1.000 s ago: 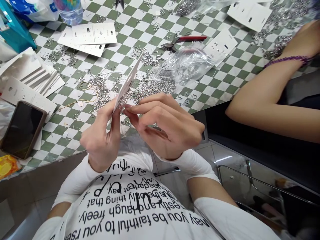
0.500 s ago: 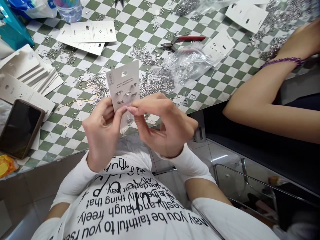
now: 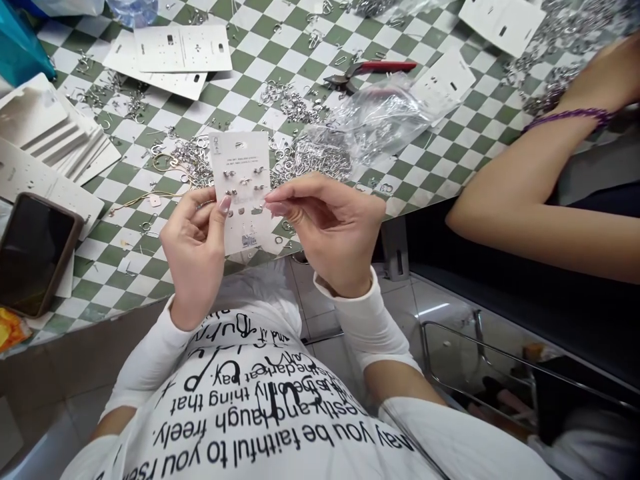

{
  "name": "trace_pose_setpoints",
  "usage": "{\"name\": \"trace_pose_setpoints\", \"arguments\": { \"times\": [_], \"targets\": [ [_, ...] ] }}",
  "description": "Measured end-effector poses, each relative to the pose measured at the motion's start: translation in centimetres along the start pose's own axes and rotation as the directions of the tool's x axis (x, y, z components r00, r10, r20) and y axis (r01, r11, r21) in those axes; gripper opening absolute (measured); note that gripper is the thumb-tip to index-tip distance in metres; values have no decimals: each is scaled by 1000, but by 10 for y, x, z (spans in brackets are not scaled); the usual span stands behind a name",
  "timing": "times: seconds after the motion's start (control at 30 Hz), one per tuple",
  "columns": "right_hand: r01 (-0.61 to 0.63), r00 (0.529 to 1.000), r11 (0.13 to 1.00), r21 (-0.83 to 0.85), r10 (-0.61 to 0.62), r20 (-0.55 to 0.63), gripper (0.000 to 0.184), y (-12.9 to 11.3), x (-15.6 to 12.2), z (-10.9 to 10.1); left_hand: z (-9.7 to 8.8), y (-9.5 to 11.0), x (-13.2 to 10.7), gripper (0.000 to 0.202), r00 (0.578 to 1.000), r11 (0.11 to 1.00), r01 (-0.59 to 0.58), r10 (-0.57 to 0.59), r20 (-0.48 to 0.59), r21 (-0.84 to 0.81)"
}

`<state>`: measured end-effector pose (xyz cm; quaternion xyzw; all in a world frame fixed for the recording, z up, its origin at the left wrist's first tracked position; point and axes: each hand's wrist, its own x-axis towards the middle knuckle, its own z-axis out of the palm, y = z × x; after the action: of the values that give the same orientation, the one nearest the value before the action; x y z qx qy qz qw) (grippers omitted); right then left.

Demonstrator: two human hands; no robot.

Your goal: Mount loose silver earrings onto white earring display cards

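My left hand (image 3: 197, 247) is closed on the left edge of a white earring card (image 3: 243, 230), thumb in front and fingers behind. Rows of small silver earrings (image 3: 244, 180) sit on the card, whose face is turned toward me. At the card's right edge my right hand (image 3: 330, 227) is pinched, thumb against forefinger, close to an earring in the lower row. Whatever lies between those fingertips is too small to make out. Behind the card, a heap of silver jewelry pieces (image 3: 323, 153) spreads over the checkered table (image 3: 195, 120).
Red-handled pliers (image 3: 370, 69) and a clear plastic bag (image 3: 385, 113) lie beyond my hands. Stacked white cards (image 3: 50, 127) and a phone (image 3: 37, 253) are at the left, with more cards (image 3: 183, 50) farther back. Another person's arm (image 3: 530, 180) rests at the right.
My hands, pressed together over the card's lower part before, have come apart. The card has turned to face me, and my right fingertips have shifted to its right edge.
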<state>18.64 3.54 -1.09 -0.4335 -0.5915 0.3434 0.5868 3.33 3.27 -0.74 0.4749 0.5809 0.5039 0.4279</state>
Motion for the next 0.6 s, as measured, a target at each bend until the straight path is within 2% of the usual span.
{"name": "trace_pose_setpoints", "arguments": {
  "times": [0.13, 0.3, 0.43, 0.6],
  "targets": [
    [35, 999, 998, -56, -34, 20, 17, -1, -2, 6, 4, 1, 0, 5, 994, 996, -85, 85, -63, 2],
    [117, 991, 976, -185, -126, -41, 26, 0, -2, 10, 7, -1, -2, 6, 982, 987, -148, 153, -110, 54],
    [170, 977, 949, -266, -197, -78, 29, 0, -2, 12, 8, 1, -9, 8, 976, 978, -176, 189, -111, 116],
    [268, 951, 885, -380, -305, -41, 29, 2, -1, 10, 9, 4, -18, 10, 971, 966, -214, 227, -79, 147]
  ]
}}
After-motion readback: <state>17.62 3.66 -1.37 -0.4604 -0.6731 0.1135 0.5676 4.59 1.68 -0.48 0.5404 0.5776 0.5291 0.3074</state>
